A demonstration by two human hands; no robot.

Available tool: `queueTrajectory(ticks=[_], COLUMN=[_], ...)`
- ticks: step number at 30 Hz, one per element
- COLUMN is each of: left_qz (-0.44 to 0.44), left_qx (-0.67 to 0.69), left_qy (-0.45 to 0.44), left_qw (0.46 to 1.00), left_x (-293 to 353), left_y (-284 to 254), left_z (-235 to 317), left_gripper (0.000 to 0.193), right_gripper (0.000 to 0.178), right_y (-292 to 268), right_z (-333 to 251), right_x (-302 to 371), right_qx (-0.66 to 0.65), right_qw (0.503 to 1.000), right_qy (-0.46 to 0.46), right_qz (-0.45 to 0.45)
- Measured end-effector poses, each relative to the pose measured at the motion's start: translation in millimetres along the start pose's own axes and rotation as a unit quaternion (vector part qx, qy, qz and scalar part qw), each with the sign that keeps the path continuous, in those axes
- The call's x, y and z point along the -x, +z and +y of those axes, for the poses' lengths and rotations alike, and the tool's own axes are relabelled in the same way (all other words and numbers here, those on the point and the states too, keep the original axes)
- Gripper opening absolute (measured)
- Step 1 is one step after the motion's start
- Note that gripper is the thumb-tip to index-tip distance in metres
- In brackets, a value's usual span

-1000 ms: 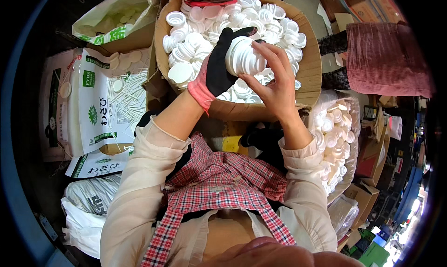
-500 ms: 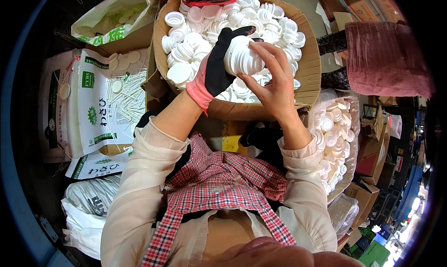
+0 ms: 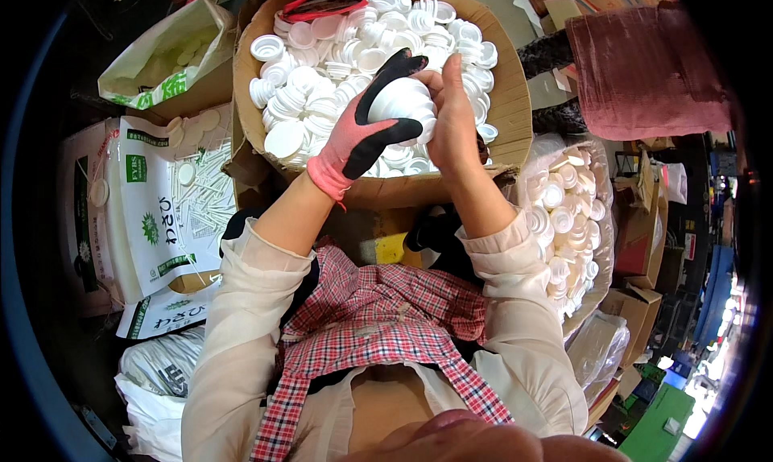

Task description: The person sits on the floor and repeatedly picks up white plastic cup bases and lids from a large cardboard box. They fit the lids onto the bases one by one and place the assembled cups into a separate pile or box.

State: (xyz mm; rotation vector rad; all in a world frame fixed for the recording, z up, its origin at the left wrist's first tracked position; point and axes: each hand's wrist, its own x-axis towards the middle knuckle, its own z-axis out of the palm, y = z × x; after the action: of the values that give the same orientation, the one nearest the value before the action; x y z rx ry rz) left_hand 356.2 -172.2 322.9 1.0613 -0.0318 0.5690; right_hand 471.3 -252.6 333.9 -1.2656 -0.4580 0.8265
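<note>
Above the big cardboard box, my left hand (image 3: 360,134), in a pink glove with black-coated palm and fingers, grips a stack of white round plastic lids (image 3: 402,104). Its thumb lies along the near side and its fingers go round the far side. My bare right hand (image 3: 452,124) closes on the right end of the stack, palm turned toward it; some of its fingers are hidden behind the lids. Beneath both hands, many loose white lids (image 3: 302,80) fill the cardboard box (image 3: 507,108).
A red-rimmed pouch (image 3: 326,3) lies on the lids at the box's far edge. To the right stands a plastic-lined container (image 3: 568,220) of lids. On the left are a tray of thin white sticks (image 3: 205,184) and a white bag (image 3: 165,55). A maroon cloth (image 3: 648,72) hangs far right.
My right hand has turned, its fingers now pointing away and its palm against the stack's end. My left thumb has come round the near side. The view has shifted slightly.
</note>
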Motion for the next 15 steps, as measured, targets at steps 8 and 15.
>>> queueTrajectory(ticks=[8, 15], left_qz=[-0.011, 0.135], left_qx=[-0.125, -0.048], left_qy=[0.024, -0.032], left_qw=[0.992, 0.989], left_x=[-1.2, -0.6], left_y=[-7.9, -6.3], left_z=[-20.1, -35.0], left_gripper=[0.070, 0.052], right_gripper=[0.068, 0.059], right_y=[-5.7, -26.6], right_z=[12.0, 16.5], right_x=[-12.1, -27.9], right_qx=[0.076, -0.058], right_qw=[0.994, 0.997], right_qy=[-0.042, -0.050], right_qz=[0.071, 0.009])
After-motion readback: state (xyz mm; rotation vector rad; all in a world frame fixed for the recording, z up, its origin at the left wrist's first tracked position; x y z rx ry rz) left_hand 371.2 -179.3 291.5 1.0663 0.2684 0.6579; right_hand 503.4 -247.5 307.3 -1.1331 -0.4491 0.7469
